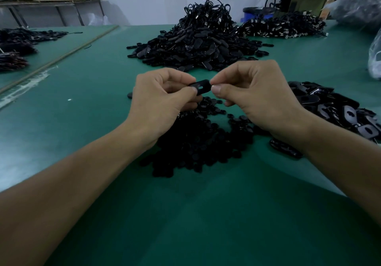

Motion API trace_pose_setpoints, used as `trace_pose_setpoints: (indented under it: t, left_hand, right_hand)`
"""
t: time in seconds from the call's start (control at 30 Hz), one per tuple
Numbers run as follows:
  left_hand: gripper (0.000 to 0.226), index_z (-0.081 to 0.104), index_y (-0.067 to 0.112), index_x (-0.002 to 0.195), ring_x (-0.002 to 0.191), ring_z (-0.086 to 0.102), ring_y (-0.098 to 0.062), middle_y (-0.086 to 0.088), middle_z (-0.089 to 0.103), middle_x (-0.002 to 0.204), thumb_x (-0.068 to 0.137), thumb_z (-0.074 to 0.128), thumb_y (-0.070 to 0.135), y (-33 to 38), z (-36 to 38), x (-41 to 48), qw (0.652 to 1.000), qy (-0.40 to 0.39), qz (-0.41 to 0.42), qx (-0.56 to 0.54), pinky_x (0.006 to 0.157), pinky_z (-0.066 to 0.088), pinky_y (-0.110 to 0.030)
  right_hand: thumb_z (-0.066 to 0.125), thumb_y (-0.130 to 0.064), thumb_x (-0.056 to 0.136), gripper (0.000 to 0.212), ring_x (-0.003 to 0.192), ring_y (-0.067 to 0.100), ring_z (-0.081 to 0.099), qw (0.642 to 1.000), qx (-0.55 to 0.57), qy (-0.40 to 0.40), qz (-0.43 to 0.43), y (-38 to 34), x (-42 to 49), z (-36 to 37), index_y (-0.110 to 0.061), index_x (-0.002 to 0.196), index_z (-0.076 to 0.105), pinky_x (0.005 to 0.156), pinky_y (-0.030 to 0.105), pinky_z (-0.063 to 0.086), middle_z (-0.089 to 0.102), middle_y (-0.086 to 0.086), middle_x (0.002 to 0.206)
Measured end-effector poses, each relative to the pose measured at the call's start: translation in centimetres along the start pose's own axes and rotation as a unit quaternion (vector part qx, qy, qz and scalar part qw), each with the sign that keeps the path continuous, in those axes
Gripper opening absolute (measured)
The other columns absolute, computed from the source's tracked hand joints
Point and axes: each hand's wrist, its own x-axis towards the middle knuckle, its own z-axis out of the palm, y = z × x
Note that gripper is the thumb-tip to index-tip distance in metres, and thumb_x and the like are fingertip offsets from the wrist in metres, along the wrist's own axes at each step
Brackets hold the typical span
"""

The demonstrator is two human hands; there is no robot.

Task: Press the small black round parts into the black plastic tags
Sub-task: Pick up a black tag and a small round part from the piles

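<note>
**Pinching one tag from both ends**

Closed narrow: fingers (190, 92) of the left hand (158, 100) pinching the left end of a black tag (199, 86). Held in the air between both hands, long axis left to right, slot facing up. Gripped at its right end by thumb and forefinger of the right hand (253, 94); cannot tell whether a round part hides under those tips. Directly below, heaped on the green bench (82, 131): small round parts (195, 142). Just right: loose tags (340, 111).
</note>
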Motion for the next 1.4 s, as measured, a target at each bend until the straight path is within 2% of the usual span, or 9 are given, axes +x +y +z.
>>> trace_pose_setpoints:
  t: [0.1,0.2,0.3,0.63,0.8,1.03,1.17,1.27,1.4]
  left_hand:
    - [0.013,0.069,0.009,0.088,0.077,0.077,-0.025,-0.012,0.076,0.078,0.087,0.072,-0.004,0.0,0.0,0.0,1.0,-0.007,-0.002,-0.02,0.068,0.061,-0.027]
    - [0.012,0.069,0.007,0.089,0.078,0.077,-0.026,-0.012,0.076,0.077,0.087,0.072,-0.005,0.1,0.1,-0.1,0.999,-0.021,-0.009,-0.041,0.068,0.06,-0.027]
    - [0.012,0.068,0.006,0.089,0.078,0.077,-0.025,-0.01,0.076,0.076,0.087,0.072,-0.005,0.2,0.2,-0.1,0.998,-0.034,-0.011,-0.055,0.069,0.06,-0.026]
    - [0.013,0.07,0.008,0.088,0.073,0.076,-0.019,-0.009,0.077,0.075,0.086,0.073,-0.005,0.4,0.6,-0.5,0.998,-0.044,0.009,-0.037,0.068,0.06,-0.025]
    - [0.013,0.07,0.008,0.088,0.073,0.076,-0.019,-0.01,0.077,0.077,0.087,0.072,-0.004,0.4,0.6,-0.4,0.998,-0.04,0.003,-0.045,0.069,0.059,-0.024]
    - [0.013,0.07,0.008,0.091,0.075,0.075,-0.02,-0.008,0.077,0.079,0.09,0.069,-0.004,0.1,1.1,-0.5,0.998,-0.034,0.0,-0.047,0.074,0.061,-0.027]
    - [0.016,0.071,0.011,0.089,0.076,0.075,-0.02,-0.007,0.077,0.08,0.088,0.07,-0.004,0.2,1.0,-0.4,0.999,-0.025,0.008,-0.041,0.072,0.06,-0.026]
    - [0.016,0.071,0.012,0.09,0.073,0.075,-0.015,-0.005,0.077,0.078,0.088,0.07,-0.004,0.2,0.9,-0.4,0.999,-0.024,0.007,-0.04,0.068,0.057,-0.021]
    - [0.013,0.071,0.012,0.092,0.073,0.074,-0.014,-0.004,0.077,0.078,0.088,0.072,0.0,-0.1,0.7,-0.2,0.998,-0.029,0.0,-0.048,0.066,0.054,-0.018]
  right_hand:
    - [0.076,-0.014,0.087,0.008,0.064,0.0,0.063,1.0,0.007,0.01,0.003,-0.3,-0.1,0.1,-0.022,0.086,0.075,0.063,0.013,0.049,0.071,-0.005,0.073]
    - [0.074,-0.013,0.089,0.009,0.069,0.011,0.068,1.0,0.012,0.02,0.005,-0.5,-0.2,0.2,-0.022,0.09,0.075,0.064,0.016,0.052,0.073,0.0,0.075]
    - [0.074,-0.014,0.089,0.009,0.072,0.008,0.07,0.999,-0.002,0.032,-0.001,-0.7,-0.3,0.3,-0.022,0.091,0.073,0.067,0.018,0.053,0.073,-0.004,0.076]
    - [0.072,-0.015,0.089,0.013,0.07,0.012,0.069,0.997,-0.065,0.037,-0.011,-0.9,-0.5,0.8,-0.026,0.082,0.071,0.072,0.035,0.058,0.071,-0.003,0.072]
    - [0.072,-0.015,0.089,0.013,0.071,0.01,0.069,0.997,-0.065,0.035,-0.006,-0.9,-0.6,0.9,-0.026,0.083,0.071,0.072,0.031,0.058,0.072,-0.002,0.074]
    - [0.074,-0.012,0.087,0.012,0.066,0.007,0.07,0.998,0.015,0.047,0.036,-0.6,-0.5,1.6,-0.023,0.083,0.072,0.063,0.018,0.049,0.073,-0.003,0.069]
    - [0.076,-0.011,0.086,0.013,0.07,0.005,0.07,0.999,0.01,0.048,0.008,-0.9,-0.8,1.6,-0.023,0.082,0.075,0.071,0.022,0.057,0.073,-0.005,0.072]
    - [0.076,-0.009,0.085,0.016,0.07,-0.005,0.064,0.998,-0.021,0.052,-0.028,-1.3,-1.0,1.6,-0.025,0.083,0.076,0.068,0.01,0.05,0.068,-0.016,0.073]
    - [0.075,-0.015,0.087,0.014,0.079,0.006,0.061,0.996,-0.068,0.041,-0.039,-1.3,-1.2,1.6,-0.027,0.092,0.077,0.069,0.011,0.046,0.063,-0.012,0.09]
